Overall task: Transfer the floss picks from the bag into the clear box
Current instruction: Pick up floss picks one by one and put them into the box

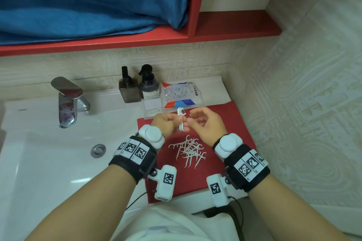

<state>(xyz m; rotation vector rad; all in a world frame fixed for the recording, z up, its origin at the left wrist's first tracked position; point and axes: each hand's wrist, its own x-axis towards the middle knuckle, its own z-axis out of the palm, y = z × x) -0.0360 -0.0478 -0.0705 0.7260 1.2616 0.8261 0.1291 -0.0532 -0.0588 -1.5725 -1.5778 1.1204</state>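
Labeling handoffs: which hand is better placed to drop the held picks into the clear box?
Left. The left hand already has the floss picks in its grip and sits just in front of the clear box. The right hand only touches their lower end and is farther from the box.

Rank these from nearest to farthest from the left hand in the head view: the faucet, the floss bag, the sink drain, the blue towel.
From the left hand:
1. Floss bag, just beyond, slightly right.
2. Sink drain, left, in the basin.
3. Faucet, farther left.
4. Blue towel, up on the red shelf.

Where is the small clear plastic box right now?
The clear plastic box sits on the counter just beyond the left hand, beside the floss bag.
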